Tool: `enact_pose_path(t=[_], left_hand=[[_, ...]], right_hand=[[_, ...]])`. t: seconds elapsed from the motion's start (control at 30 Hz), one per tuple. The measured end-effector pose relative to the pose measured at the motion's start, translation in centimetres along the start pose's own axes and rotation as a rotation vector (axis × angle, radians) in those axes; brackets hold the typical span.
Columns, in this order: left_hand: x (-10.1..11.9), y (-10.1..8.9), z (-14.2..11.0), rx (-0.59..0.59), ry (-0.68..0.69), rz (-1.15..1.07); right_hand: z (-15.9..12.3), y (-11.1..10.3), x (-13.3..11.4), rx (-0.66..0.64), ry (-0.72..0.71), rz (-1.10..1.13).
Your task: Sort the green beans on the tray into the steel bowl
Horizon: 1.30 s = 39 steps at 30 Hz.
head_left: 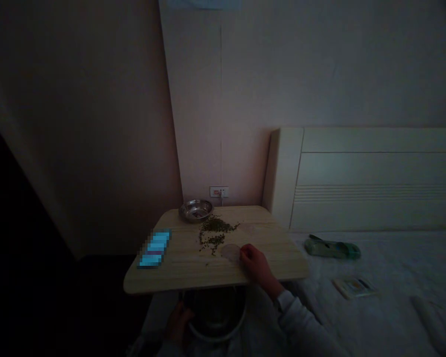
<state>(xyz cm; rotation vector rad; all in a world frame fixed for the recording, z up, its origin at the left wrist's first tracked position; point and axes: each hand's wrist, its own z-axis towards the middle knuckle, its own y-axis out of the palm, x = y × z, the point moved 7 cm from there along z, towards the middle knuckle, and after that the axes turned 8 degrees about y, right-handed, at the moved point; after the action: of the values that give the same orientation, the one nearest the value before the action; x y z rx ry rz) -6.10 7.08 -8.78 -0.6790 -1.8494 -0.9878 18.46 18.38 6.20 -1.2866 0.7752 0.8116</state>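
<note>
My right hand (253,263) is closed, pinching the edge of a thin, translucent round disc (231,252) low over the wooden table (267,238). Just left of and beyond the disc lie small dark green, bean-like grains (217,226), spread in a loose patch. Below the table's near edge, my left hand (179,320) is wrapped at the left rim of a deep metal pot (217,329). Part of the pot is under the tabletop, and its inside is too dark to make out. A shallow metal bowl (195,212) rests at the table's far left corner.
A phone with a blurred, lit screen (154,249) lies at the table's left side. On the white bed (390,267) to the right are a green bottle (332,249) and a flat packet (355,287). Behind the table, a plug sits in a wall socket (219,192).
</note>
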Motion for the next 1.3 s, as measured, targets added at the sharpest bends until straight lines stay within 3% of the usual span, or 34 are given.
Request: enact_pose_path(t=[0.33, 0.53, 0.6, 0.77, 1.1, 1.3], left_hand=[[0.0, 0.3, -0.1, -0.035, 0.041, -0.041], [0.9, 1.1, -0.7, -0.118, 0.007, 0.008], [1.7, 1.1, -0.9, -0.085, 0.049, 0.009], [1.9, 1.5, -1.2, -0.091, -0.008, 0.027], [2.1, 1.6, -1.0, -0.071, 0.049, 0.044], [2.0, 1.5, -0.9, -0.078, 0.015, 0.051]], right_hand=[[-0.4, 0.4, 0.0, -0.088, -0.071, -0.021], [-0.7, 0.0, -0.2, -0.12, -0.075, 0.04], [-0.7, -0.2, -0.2, -0.099, -0.043, 0.051], [-0.8, -0.3, -0.1, -0.069, 0.012, 0.021], [-0.6, 0.4, -0.3, -0.074, -0.026, -0.046], [-0.4, 0.9, 0.2, -0.093, -0.016, 0.032]])
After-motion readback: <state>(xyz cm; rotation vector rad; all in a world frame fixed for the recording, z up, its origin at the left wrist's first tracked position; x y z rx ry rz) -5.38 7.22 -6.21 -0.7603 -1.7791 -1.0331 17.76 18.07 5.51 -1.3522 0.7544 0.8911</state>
